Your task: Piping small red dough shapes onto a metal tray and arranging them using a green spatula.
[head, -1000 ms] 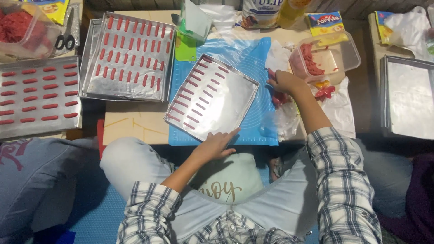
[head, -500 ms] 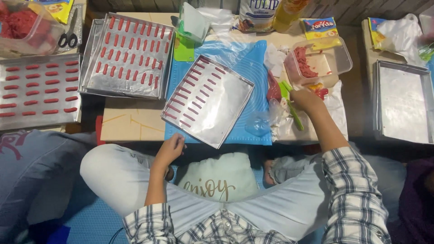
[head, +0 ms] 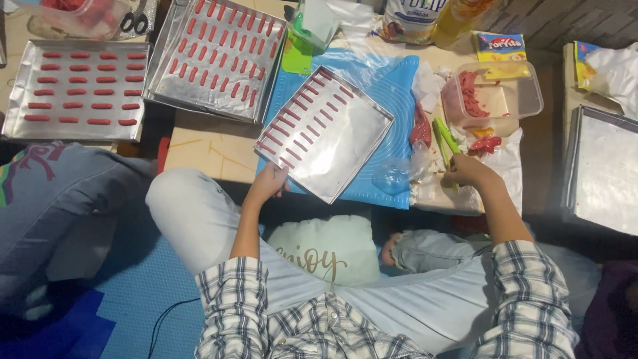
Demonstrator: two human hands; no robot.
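My left hand [head: 269, 183] grips the near corner of a metal baking tray [head: 352, 139] that lies tilted on a blue mat [head: 392, 73]. Two rows of small red dough sticks [head: 299, 119] fill the tray's left part; the rest is bare. My right hand [head: 465, 171] rests to the right on white paper, closed around a green knife [head: 444, 136]. Beside the knife lie a lump of red dough [head: 421, 126] and a crumpled clear plastic sheet [head: 399, 174].
Two more trays [head: 216, 56] [head: 76, 90] filled with red sticks lie at the left. A clear tub with red dough [head: 492, 96] stands at the right, an empty tray [head: 608, 169] further right. Packets and a bottle line the back. Scissors [head: 136, 21] lie top left.
My left hand went from my lap to the tray's near corner. My right hand drew back from the tub toward me and now holds the green knife.
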